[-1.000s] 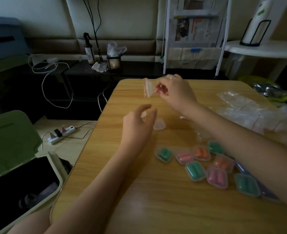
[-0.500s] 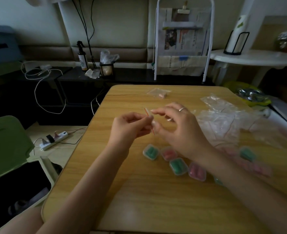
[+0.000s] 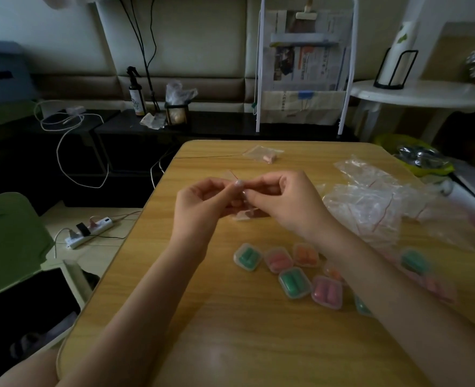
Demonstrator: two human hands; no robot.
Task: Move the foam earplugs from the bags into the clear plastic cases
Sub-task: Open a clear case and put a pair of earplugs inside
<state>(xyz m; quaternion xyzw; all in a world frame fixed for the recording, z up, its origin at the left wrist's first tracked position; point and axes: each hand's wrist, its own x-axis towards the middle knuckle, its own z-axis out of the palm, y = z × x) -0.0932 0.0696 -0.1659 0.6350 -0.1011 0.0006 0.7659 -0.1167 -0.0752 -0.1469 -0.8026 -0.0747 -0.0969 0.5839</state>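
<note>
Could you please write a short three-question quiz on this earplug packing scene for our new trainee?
1. True or false: the small bag at the table's far edge holds a pale pink earplug.
2. Multiple choice: what colour are the earplugs in the filled case furthest to the person's left? A) orange B) green C) pink
3. Short answer: where does the pile of clear bags lie relative to the person's hands?

Key
1. True.
2. B, green.
3. On the wooden table, to the right of the right hand; both that hand and the left hand pinch a small clear bag above the table's middle.
</note>
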